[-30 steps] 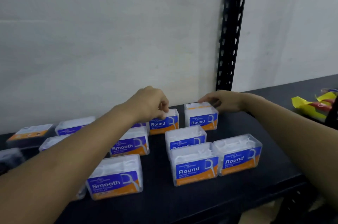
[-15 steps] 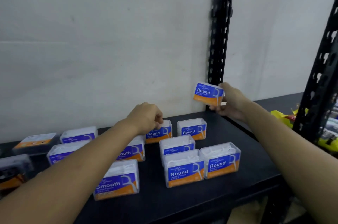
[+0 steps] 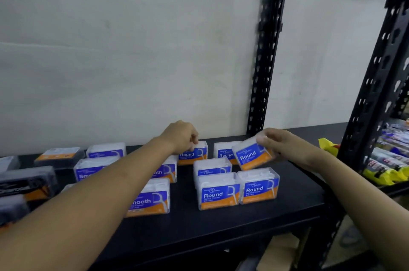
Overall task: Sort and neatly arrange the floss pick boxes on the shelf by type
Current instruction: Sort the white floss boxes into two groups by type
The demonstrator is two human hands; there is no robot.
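Far out to the left of the left hand [image 3: 182, 135] sit some dark grey boxes [image 3: 26, 179], blurry, can't read them. Closer in, under that forearm, are the Smooth boxes [image 3: 152, 197], clear hard plastic with rounded corners and glossy blue-and-orange labels, white picks showing through the lids. The left hand itself is curled shut on the top back edge of a Round box at the back [image 3: 193, 152], pinching it where it stands on the shelf [image 3: 221, 231].

Right of that hand there's a Round cluster: one at the back [image 3: 223, 152], one in the middle, two side by side at the front [image 3: 218, 191]. The right hand [image 3: 278, 142] has its fingers clamped around another Round box [image 3: 252, 154], tilted and held just above the shelf, overlapping the back one from where I'm standing. Looks to me like it's going into the open spot behind the front right box.

What could go sideways: these boxes are slick and light on a smooth black shelf, so setting it down tilted could knock a neighbour out of line or skid it. The grip is at one end, so it could twist. Also the left forearm hangs right over the Smooth ones; pulling back low might drag them.

Further right: black slotted upright [image 3: 265, 60], yellow packaging [image 3: 327, 144].
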